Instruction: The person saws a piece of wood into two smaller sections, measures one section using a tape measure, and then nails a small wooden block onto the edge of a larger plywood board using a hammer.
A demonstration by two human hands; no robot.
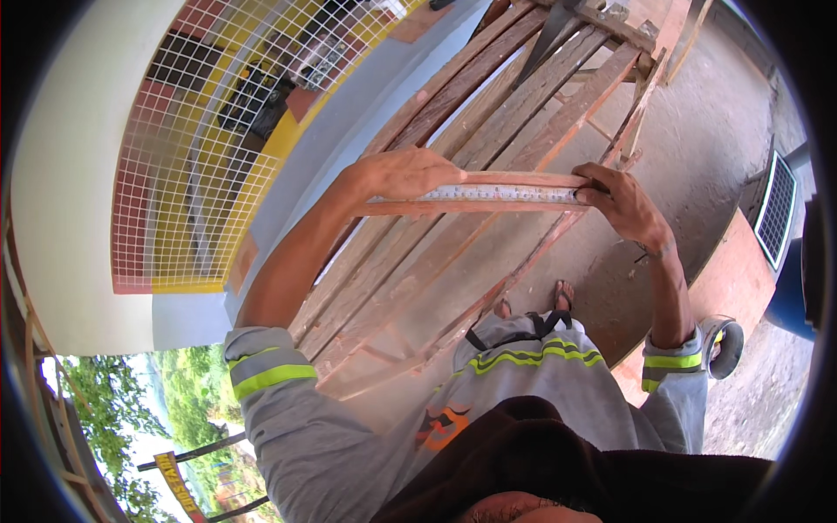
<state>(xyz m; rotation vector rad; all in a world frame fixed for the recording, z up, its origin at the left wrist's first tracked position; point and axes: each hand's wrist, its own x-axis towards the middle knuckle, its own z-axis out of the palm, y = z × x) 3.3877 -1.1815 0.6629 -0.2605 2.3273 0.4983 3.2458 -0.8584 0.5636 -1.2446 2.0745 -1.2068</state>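
Note:
A short reddish wooden board [523, 179] is held level across the front of me, above the plank bench. Along its face runs a pale measuring tape [501, 193] with fine marks. My left hand [410, 174] closes over the board's left part and covers that end of the tape. At the right end, the fingers of my right hand [623, 205] curl around the board, with the thumb by the tape's end. Beneath both hands lie the long planks [488, 144] of the bench, with gaps between them.
A handsaw blade [545, 44] rests at the bench's far end. To the left is a wall opening with white wire mesh [253, 113]. On the right are a bucket [725, 347], a solar panel [776, 209] and a blue drum [789, 288]. My sandalled foot [564, 296] stands beside the bench.

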